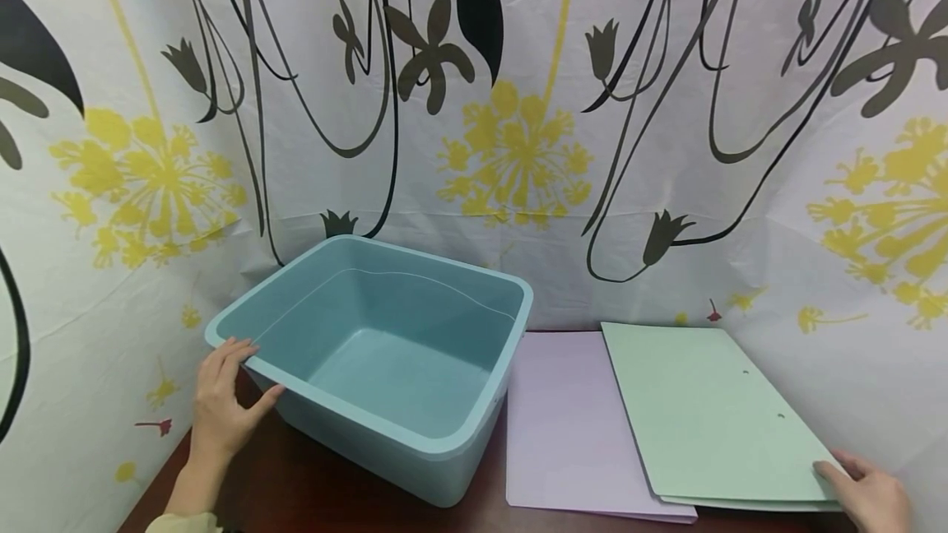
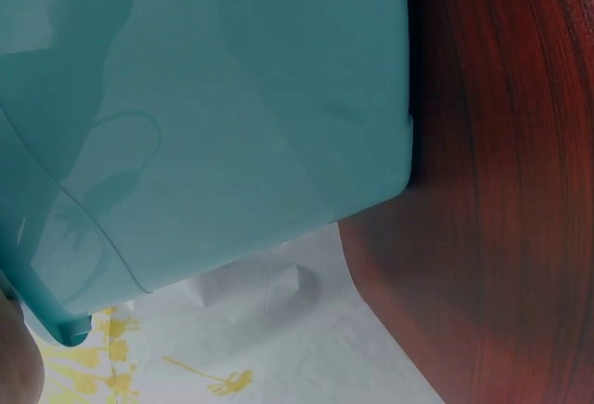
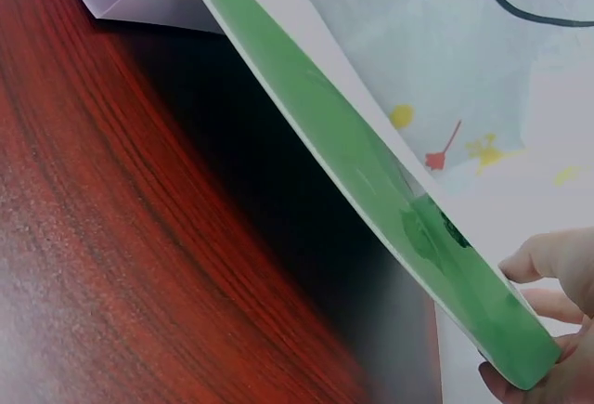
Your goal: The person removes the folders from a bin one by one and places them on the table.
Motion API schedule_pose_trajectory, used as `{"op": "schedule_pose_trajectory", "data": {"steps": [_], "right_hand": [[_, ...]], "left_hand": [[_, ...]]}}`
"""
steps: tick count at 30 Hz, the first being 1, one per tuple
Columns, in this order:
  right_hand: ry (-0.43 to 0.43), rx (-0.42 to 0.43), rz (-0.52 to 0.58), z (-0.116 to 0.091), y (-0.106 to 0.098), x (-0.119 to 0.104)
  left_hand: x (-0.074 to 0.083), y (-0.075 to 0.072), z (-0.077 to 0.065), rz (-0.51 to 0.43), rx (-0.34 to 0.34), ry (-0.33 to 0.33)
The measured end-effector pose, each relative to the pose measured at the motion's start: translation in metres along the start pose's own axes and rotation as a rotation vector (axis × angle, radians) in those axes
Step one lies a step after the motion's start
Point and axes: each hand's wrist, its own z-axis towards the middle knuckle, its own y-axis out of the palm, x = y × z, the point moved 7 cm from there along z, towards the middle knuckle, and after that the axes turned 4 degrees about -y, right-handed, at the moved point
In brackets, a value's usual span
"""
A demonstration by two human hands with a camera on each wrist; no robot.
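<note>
A teal plastic tub stands empty on the dark red wooden table, left of centre. My left hand grips the rim at its near left corner, fingers over the top and thumb on the outer wall. The left wrist view shows the tub's wall from close up. A pale green folder lies partly over a lilac folder to the tub's right. My right hand pinches the green folder's near right corner. In the right wrist view that green folder is tilted up off the table.
A white curtain printed with yellow flowers and black stems closes off the back and both sides, and its hem lies on the table behind the tub. The tub's right wall nearly touches the lilac folder. Bare table shows at the front left.
</note>
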Motion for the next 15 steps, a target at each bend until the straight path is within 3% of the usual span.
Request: {"op": "schedule_pose_trajectory", "data": {"steps": [8, 15], "right_hand": [[0.01, 0.029, 0.037, 0.0022, 0.0023, 0.0035], [-0.012, 0.032, 0.001, 0.0058, 0.0023, 0.0062]], "left_hand": [[-0.0015, 0.0006, -0.0002, 0.008, -0.003, -0.004], [-0.0014, 0.0005, -0.0002, 0.005, -0.003, -0.002]]}}
